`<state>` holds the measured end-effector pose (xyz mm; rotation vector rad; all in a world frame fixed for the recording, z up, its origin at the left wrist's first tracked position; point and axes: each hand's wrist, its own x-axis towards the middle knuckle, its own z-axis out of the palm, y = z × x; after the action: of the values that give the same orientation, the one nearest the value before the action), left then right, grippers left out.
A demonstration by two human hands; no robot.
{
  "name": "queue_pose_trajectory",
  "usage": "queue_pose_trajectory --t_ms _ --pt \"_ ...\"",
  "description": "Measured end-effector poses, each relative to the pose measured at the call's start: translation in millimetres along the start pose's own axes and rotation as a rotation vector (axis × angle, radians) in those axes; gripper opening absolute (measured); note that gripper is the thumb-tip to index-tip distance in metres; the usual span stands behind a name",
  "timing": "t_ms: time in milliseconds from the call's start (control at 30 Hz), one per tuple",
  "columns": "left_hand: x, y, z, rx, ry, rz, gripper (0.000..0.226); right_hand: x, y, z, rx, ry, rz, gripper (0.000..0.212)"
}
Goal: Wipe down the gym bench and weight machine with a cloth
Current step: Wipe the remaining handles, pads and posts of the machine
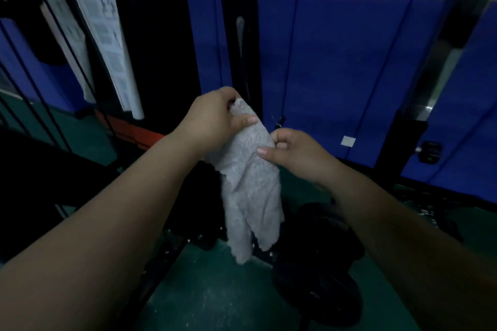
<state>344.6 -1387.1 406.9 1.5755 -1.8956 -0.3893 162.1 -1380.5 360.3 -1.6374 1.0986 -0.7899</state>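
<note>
You hold the grey cloth (248, 185) before the machine upright (236, 35): left hand (215, 118) gripping its top, right hand (290, 150) pinching its edge. Apparently regathering it; next, press it onto the frame.

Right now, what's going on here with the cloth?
A person holds a grey cloth up in front of them with both hands. The left hand grips its bunched top end, and the right hand pinches its edge a little lower. The rest hangs loose above the green floor. It touches no equipment: the black machine frame and cables stand behind it, so no wiping is under way.
</note>
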Motion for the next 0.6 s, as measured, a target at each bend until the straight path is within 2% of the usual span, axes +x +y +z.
queue_pose_trajectory --t_ms 67,100,200,267,333,400,467,533,600 --pt "0 -1 -6 0.001 0.082 0.01 0.042 -2 -12 -1 0.056 0.057 -0.02 0.02" --pt "-1 -1 -8 -0.035 0.071 0.03 0.043 -2 -17 -2 0.079 0.088 -0.025 0.02" --pt "-7 3 -14 -0.13 -0.056 0.092 0.055 3 -31 -8 0.125 0.124 -0.014 0.018" --pt "-7 8 -18 -0.073 -0.111 0.136 0.074 7 -42 -14 0.11 0.091 0.002 0.015" --pt "-3 12 -23 -0.088 -0.167 0.153 0.081 14 -53 -20 0.134 0.047 -0.014 0.02" --pt "8 13 -26 -0.196 -0.233 0.148 0.08 26 -62 -26 0.147 0.034 -0.046 0.025" --pt "24 11 -28 -0.231 -0.225 0.107 0.074 40 -73 -30 0.127 0.058 -0.102 0.026" --pt "42 10 -32 -0.186 -0.141 0.045 0.059 57 -83 -34 0.11 0.114 -0.167 0.022" --pt "61 10 -39 -0.115 -0.016 -0.032 0.035 77 -89 -39 0.063 0.238 -0.22 0.017"
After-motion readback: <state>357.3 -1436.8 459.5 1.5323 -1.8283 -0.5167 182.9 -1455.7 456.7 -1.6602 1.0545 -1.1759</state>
